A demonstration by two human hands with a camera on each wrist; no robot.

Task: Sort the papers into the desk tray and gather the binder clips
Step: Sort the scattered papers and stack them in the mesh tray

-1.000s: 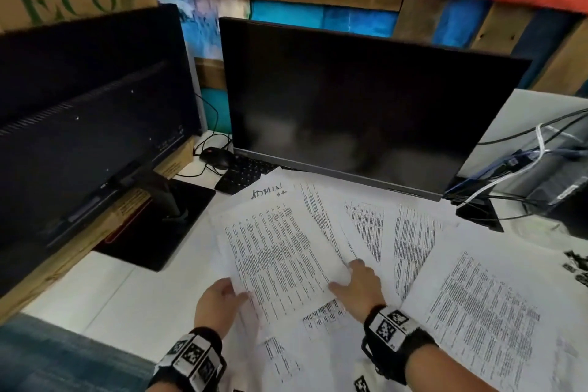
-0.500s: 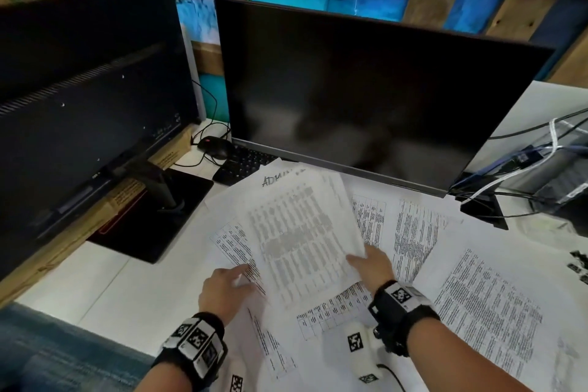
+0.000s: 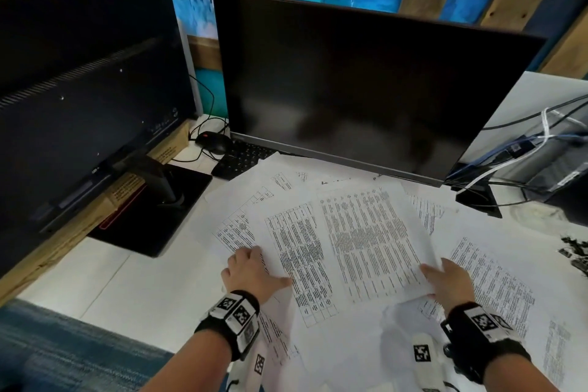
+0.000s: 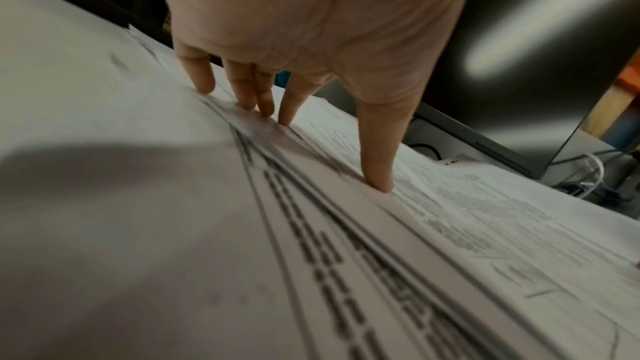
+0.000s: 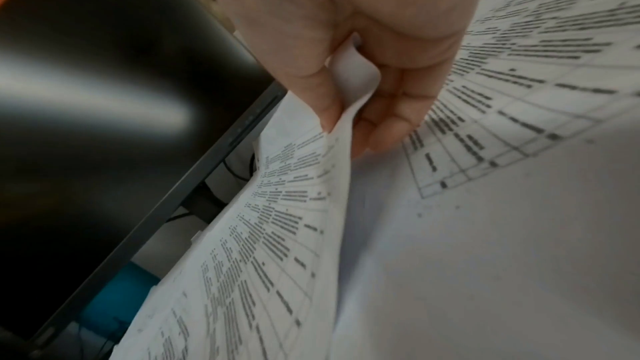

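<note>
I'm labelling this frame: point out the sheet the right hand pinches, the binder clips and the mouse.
sheet (image 3: 369, 239), head view, middle of printed face.
binder clips (image 3: 576, 251), head view, dark pile at right edge.
mouse (image 3: 213, 142), head view, top of body.

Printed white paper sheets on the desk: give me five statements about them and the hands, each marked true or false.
1. The right hand pinches a printed white paper sheet by its corner. True.
2. The left hand grips a black binder clip. False: its straight fingers press on the spread papers.
3. The large black monitor shows a spreadsheet. False: its screen is dark.
4. Printed sheets overlap across the white desk. True.
5. The held sheet is blank. False: it carries printed tables.
</note>
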